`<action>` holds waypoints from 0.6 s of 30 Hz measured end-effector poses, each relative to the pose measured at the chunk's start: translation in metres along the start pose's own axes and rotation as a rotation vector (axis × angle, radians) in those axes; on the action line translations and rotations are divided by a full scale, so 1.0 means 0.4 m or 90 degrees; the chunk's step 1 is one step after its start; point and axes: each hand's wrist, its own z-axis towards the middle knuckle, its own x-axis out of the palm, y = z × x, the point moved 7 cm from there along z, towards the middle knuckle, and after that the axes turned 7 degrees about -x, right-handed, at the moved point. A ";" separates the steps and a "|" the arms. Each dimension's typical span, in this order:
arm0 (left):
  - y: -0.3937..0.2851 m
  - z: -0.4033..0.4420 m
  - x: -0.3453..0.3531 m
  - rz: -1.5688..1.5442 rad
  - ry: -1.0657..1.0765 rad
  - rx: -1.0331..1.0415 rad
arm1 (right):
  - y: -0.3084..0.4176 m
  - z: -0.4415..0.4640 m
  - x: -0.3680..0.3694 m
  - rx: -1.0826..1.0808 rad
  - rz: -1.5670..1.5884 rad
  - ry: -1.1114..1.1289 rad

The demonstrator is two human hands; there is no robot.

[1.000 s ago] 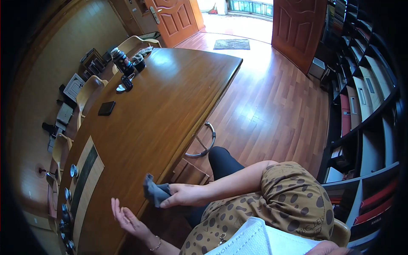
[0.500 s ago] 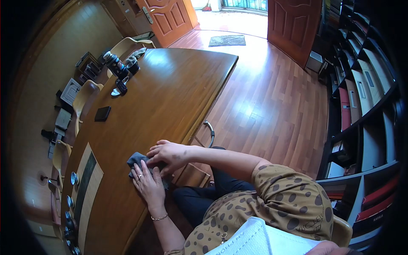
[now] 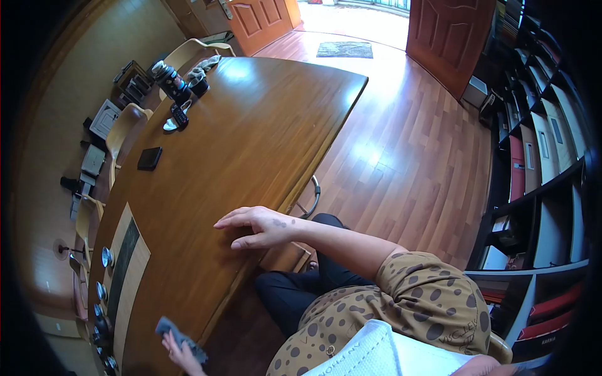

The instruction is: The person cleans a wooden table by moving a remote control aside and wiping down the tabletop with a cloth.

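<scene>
Cloth [image 3: 167,327] under left hand [image 3: 182,357]

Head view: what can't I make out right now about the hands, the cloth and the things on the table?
All in the head view:
- Left hand: wrist cut off by the bottom edge.
- Cloth: blurred; the part behind the fingers is hidden.
- Right hand: its own back hides the palm, so contact with the table can't be told.
- Remote: button markings too small.
- Black flat object: too small to identify.
</scene>
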 end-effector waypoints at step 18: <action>-0.775 -0.056 0.116 0.054 -0.095 0.309 | 0.014 0.004 0.048 -0.058 -0.236 0.040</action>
